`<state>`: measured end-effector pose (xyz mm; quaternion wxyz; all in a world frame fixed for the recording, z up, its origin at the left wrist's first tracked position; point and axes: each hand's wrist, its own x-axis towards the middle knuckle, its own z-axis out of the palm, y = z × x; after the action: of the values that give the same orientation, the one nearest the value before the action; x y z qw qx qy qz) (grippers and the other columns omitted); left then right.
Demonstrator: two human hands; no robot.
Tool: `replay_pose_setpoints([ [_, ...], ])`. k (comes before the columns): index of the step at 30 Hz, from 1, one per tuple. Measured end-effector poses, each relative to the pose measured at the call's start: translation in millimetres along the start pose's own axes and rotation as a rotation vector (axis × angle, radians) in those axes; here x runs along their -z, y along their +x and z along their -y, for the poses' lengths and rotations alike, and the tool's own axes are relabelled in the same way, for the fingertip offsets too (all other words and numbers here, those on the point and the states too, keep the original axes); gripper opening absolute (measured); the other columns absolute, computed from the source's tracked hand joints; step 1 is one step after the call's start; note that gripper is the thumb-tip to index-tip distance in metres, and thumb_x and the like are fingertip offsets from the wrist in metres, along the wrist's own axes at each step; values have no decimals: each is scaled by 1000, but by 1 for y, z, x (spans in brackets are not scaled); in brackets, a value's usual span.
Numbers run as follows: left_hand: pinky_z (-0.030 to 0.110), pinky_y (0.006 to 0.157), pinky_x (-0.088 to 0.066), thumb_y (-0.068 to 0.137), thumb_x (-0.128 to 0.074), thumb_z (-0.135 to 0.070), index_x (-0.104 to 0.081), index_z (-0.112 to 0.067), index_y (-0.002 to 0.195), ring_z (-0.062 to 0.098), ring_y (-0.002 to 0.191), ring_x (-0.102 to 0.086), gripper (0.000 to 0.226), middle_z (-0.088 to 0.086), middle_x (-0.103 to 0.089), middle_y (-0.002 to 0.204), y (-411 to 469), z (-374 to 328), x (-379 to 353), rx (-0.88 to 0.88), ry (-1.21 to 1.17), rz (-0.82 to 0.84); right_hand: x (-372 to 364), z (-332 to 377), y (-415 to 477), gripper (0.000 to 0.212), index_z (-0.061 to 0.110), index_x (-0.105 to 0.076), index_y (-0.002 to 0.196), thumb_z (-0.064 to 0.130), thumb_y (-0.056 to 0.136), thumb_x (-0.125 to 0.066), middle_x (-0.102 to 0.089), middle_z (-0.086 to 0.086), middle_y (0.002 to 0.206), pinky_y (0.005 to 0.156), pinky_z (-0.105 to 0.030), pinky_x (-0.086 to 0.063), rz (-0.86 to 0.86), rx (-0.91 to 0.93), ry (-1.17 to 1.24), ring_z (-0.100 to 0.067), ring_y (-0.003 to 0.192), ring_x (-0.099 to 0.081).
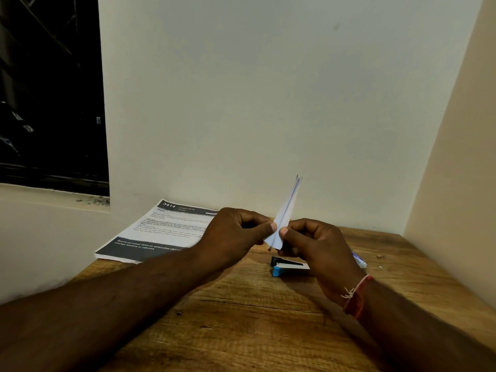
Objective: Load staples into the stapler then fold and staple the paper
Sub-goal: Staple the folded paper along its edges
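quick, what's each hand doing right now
Left hand: closed, pinching the folded paper from its left side.
Right hand: closed, pinching the same folded paper from its right side.

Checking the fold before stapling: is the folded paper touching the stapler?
Apart. The head view shows the folded paper pinched above the table, clear of the stapler.

Both hands, left [236, 232] and right [319, 251], pinch folded paper [285, 216] mid-frame above the stapler [288, 267] on the table [241, 318].
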<state>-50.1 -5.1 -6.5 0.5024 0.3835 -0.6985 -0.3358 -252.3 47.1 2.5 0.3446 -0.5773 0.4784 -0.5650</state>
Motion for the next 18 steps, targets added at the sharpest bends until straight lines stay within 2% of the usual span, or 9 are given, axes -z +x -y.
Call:
replay_pose_setpoints([
  [2,22,77,-68,100,-86,-34,-93,-27,100,6,90,-83,10,-21,-87,103,0,2,-1,-13,16,3,-1,-1,1,14,19,-84,87,15,101,-80,-85,0,78,62,-15,-61,-8,45,-63,-10,70,-82],
  [4,20,76,-66,101,-86,-32,-92,-25,99,6,89,-83,10,-19,-87,101,0,2,-1,-26,29,2,-1,-3,2,17,22,-84,85,18,100,-80,-84,-1,79,64,-16,-61,-20,90,-129,-12,72,-82],
  [9,25,81,-65,98,-88,-37,-91,-27,99,6,86,-82,11,-11,-87,90,-2,0,0,-58,30,-14,1,-5,1,16,25,-81,87,23,102,-78,-81,1,81,69,-22,-64,4,219,-343,-15,77,-79],
  [13,38,89,-71,98,-89,-29,-91,-20,99,15,90,-86,9,-5,-89,93,0,-5,1,-50,-50,-83,-2,-4,-3,15,29,-80,89,22,102,-79,-80,8,84,71,-16,-59,67,267,-456,-7,81,-77],
  [15,40,89,-72,99,-89,-26,-91,-18,98,18,89,-87,8,-3,-89,92,1,-8,2,-49,-55,-93,-4,-5,-5,14,29,-80,91,22,102,-78,-81,9,87,73,-17,-62,68,253,-457,-6,84,-78],
  [18,25,78,-68,100,-88,-25,-91,-18,96,11,82,-85,8,-6,-88,87,0,-8,3,-77,-3,-81,-6,-4,-6,14,24,-82,90,24,103,-77,-83,8,86,68,-17,-63,2,235,-323,-8,81,-80],
])
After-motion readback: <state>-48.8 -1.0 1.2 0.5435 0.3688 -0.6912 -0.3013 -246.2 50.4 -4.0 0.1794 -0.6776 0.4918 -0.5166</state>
